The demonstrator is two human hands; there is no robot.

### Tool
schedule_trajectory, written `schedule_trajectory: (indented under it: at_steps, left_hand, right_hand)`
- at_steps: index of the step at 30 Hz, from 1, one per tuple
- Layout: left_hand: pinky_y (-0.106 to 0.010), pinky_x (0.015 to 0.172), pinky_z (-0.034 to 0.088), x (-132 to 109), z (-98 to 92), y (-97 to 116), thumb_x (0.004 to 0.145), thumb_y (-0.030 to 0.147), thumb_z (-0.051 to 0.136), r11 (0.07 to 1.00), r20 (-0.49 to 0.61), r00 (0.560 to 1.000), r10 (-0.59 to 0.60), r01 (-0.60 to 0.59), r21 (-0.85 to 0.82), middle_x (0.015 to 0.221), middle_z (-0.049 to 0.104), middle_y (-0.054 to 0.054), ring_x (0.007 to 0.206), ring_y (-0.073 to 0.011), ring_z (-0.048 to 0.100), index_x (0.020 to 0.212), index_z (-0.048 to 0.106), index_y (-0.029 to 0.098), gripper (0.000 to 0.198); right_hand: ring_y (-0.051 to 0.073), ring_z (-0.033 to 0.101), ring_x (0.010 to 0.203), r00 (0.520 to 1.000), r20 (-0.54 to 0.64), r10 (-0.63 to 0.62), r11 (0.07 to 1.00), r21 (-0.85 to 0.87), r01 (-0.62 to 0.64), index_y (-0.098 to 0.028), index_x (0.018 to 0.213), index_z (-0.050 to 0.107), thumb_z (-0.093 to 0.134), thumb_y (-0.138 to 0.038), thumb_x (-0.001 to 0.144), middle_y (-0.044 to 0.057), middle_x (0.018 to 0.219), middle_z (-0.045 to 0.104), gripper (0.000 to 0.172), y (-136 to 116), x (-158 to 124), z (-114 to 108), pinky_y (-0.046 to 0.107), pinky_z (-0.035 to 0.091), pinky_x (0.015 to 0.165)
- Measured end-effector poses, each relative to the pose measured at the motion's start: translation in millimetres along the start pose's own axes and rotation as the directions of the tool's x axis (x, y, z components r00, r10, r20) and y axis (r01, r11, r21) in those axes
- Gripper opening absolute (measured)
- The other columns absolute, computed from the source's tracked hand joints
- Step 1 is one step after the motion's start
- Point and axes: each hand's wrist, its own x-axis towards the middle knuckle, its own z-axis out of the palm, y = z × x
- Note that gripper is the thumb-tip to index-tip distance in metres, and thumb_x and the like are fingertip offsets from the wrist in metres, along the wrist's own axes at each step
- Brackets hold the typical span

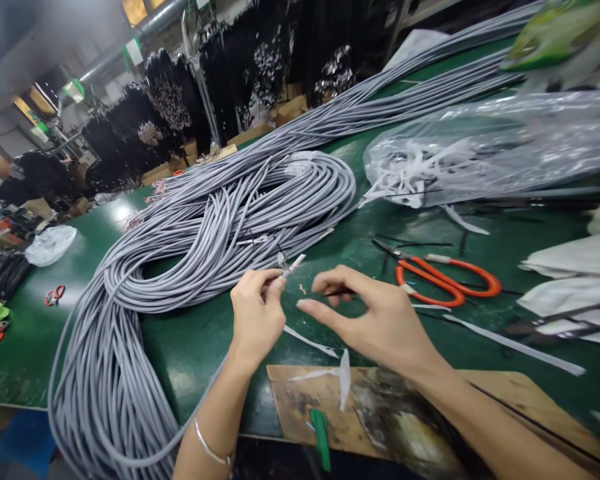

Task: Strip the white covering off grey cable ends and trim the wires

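Head camera is my only window onto this bench, and through it I see both hands low in the middle, apart from each other. The left hand (257, 313) is pinched on a grey cable near its pale cable end (295, 265), which pokes up past thumb and fingers, above the green table (190, 353) and just beside the big coil of grey cables (240, 227). The right hand (383, 317) faces it with fingers curled and thumb held off from them, leaving a gap; I can't make out whether anything is tucked in the curled fingers. Beyond that hand I have orange-handled scissors (437, 277) lying on the table, and farther back a clear plastic bag (505, 147) with white strips (445, 160) inside. A long white strip (520, 347) lies nearer, right of the right wrist. Closest to me, a stained wooden board (290, 400) sits along the table edge, a green piece (321, 437) over it. A silvery bracelet (211, 454) circles the left wrist.
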Motion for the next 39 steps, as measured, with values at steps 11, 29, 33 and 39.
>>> schedule_trajectory:
  at_steps: [11, 29, 33, 39]
  left_hand:
    - [-0.021, 0.049, 0.040, -6.0, 8.8, 1.6, 0.078, 0.022, 0.054, 0.960, 0.122, 0.986, -0.109, 0.136, -0.244, 0.073, 0.059, -0.004, 0.056, -0.0107, 0.052, 0.081, 0.065, 0.014, 0.014]
    - [-0.017, 0.036, 0.018, 2.2, 12.6, 11.8, 0.049, 0.054, 0.075, 0.590, 0.369, 0.878, -0.305, 0.479, -0.650, 0.050, 0.042, 0.007, 0.035, 0.0010, 0.028, 0.063, 0.056, 0.009, 0.051]
    - [-0.017, 0.035, 0.017, 1.5, 12.8, 12.3, 0.051, 0.057, 0.073, 0.628, 0.339, 0.887, -0.314, 0.462, -0.626, 0.052, 0.047, 0.004, 0.034, 0.0011, 0.029, 0.062, 0.058, 0.009, 0.052]
    - [-0.017, 0.035, 0.017, -1.5, 13.0, 12.5, 0.056, 0.057, 0.071, 0.686, 0.400, 0.888, -0.228, 0.437, -0.581, 0.052, 0.044, 0.004, 0.035, 0.0011, 0.030, 0.058, 0.059, 0.009, 0.049]
  right_hand:
    - [0.003, 0.021, 0.038, 0.825, 0.153, 0.544, 0.715, 0.430, -0.551, -0.013, 0.084, 0.063, 0.063, -0.038, 0.062, -0.004, 0.058, 0.047, 0.034, -2.4, 7.9, 3.1, 0.022, 0.013, 0.037]
    - [0.000, 0.018, 0.032, 0.681, 0.345, 0.646, 0.190, 0.791, -0.581, -0.016, 0.058, 0.058, 0.077, -0.044, 0.045, -0.010, 0.039, 0.036, 0.036, -4.0, 8.5, 15.7, 0.019, 0.011, 0.034]
    - [0.003, 0.023, 0.034, 0.728, 0.206, 0.654, 0.399, 0.723, -0.564, -0.017, 0.063, 0.058, 0.070, -0.042, 0.056, -0.009, 0.041, 0.039, 0.029, -0.5, 5.4, 18.9, 0.020, 0.016, 0.034]
    - [0.008, 0.040, 0.045, 0.722, 0.028, 0.691, 0.584, 0.567, -0.581, -0.016, 0.058, 0.057, 0.066, -0.042, 0.057, -0.001, 0.054, 0.053, 0.028, 11.1, 11.3, 13.9, 0.022, 0.030, 0.041]
